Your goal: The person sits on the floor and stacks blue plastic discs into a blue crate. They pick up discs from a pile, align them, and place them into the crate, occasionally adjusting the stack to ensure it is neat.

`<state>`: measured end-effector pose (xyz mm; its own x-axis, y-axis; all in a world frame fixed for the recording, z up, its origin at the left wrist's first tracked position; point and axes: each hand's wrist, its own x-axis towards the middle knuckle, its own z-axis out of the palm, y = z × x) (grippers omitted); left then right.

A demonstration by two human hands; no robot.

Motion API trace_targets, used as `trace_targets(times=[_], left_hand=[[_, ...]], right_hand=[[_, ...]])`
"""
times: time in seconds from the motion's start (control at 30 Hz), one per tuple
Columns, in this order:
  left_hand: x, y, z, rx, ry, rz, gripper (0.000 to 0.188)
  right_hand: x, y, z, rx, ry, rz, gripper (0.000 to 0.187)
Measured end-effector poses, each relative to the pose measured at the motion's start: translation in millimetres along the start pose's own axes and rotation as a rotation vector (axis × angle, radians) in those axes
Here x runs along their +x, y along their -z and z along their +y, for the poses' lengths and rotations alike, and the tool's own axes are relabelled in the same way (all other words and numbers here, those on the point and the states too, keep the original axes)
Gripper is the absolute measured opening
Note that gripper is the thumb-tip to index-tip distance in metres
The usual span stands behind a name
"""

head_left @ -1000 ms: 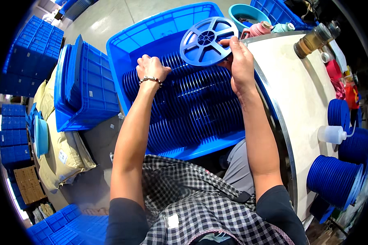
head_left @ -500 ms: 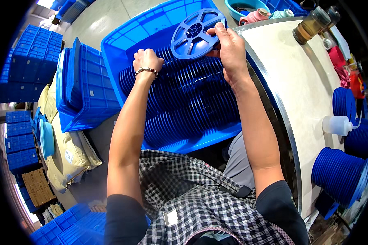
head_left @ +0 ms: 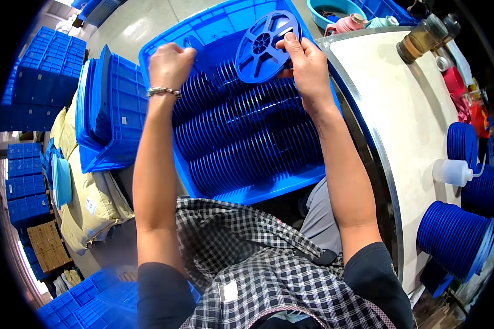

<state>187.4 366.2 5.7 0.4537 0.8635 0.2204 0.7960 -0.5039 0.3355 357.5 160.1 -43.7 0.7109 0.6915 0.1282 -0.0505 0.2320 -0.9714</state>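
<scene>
In my right hand (head_left: 308,68) is a blue plastic reel (head_left: 258,59) with a spoked flange, pinched at its right edge between thumb and fingers. The reel is tilted over the far part of a large blue bin (head_left: 258,196). Rows of blue reels (head_left: 230,169) stand on edge, packed side by side inside the bin. My left hand (head_left: 169,67), with a beaded bracelet at the wrist, is closed above the bin's left rim. Its curled fingers hide whatever they may hold; a small blue shape shows beside the thumb.
On the right, a pale worktable (head_left: 379,90) with a metal edge carries a brown bottle (head_left: 421,39), a squeeze bottle (head_left: 453,171) and stacked blue reels (head_left: 454,238). Another blue crate (head_left: 121,118) stands left of the bin, near a pale yellow sack (head_left: 96,203).
My left hand has moved left and away from the reels, up over the bin's rim. The right hand still holds the reel, which has turned slightly more toward me.
</scene>
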Motion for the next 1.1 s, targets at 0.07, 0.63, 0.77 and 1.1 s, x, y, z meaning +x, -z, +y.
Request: trace_targets(times=[0.07,0.63,0.77,1.1], left_hand=[[-3.9,39.3,-14.8,-0.236,0.057,0.158,0.029],[-97.8,24.2,-138.5,-1.448,0.313,0.631,0.009],[-99.8,28.2,-146.0,-1.461,0.322,0.645,0.008],[-100.6,34.8,-156.3,-1.48,0.38,0.65,0.01]], right_hand=[[-1.4,-2.4,2.8,-0.111,0.067,-0.023,0.042],[-21.6,-30.7,20.3,-0.622,0.387,-0.243,0.04],[-14.1,-23.5,27.2,-0.523,0.329,-0.26,0.041],[1.2,-7.3,50.5,-0.5,0.23,-0.234,0.044]])
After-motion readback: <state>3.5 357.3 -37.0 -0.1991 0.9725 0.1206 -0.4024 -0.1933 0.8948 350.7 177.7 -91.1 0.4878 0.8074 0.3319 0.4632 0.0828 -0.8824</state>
